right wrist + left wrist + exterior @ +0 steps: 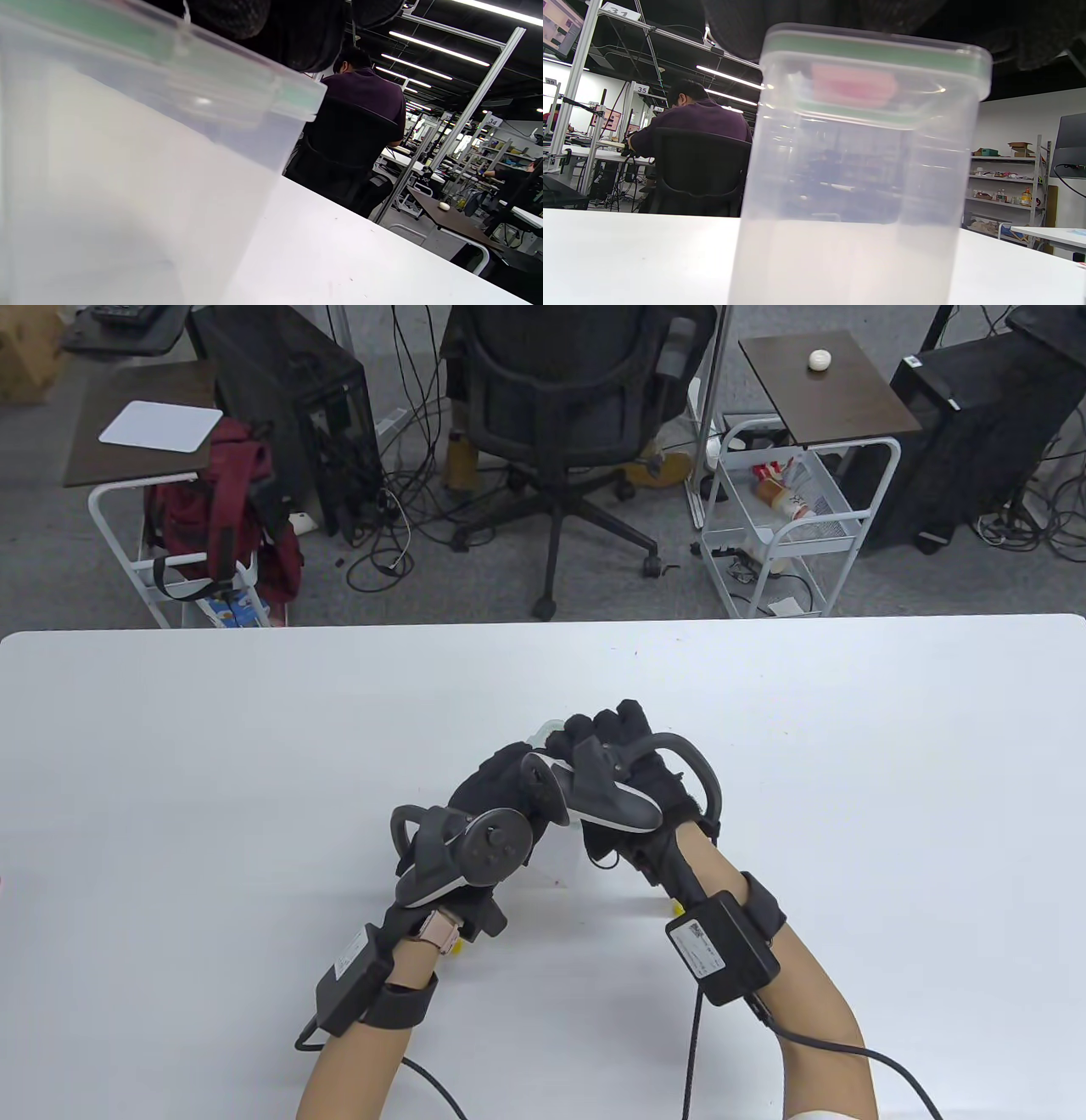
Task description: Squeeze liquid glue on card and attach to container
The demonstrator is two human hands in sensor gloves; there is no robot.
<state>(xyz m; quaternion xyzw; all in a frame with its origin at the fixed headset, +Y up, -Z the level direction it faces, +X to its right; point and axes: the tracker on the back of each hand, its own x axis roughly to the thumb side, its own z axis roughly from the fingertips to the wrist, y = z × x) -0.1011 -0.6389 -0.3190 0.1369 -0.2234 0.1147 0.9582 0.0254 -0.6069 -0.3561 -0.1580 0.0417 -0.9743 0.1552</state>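
Observation:
A translucent plastic container [556, 855] with a green-rimmed lid stands upright in the middle of the white table [170, 780]. It fills the left wrist view [857, 190] and the right wrist view [118, 178]. A blurred pink card [852, 87] shows through the wall at lid height. My left hand [501, 780] and right hand [611, 729] both lie over the lid from above, fingers together on top of it. The gloved fingers [818, 17] show dark just above the lid. How each finger presses is hidden by the trackers.
Small yellow bits peek out from under my right wrist [679, 908] and left wrist [458, 948]; what they are is hidden. Beyond the table's far edge stand an office chair [568, 407], a wire cart [789, 517] and side tables.

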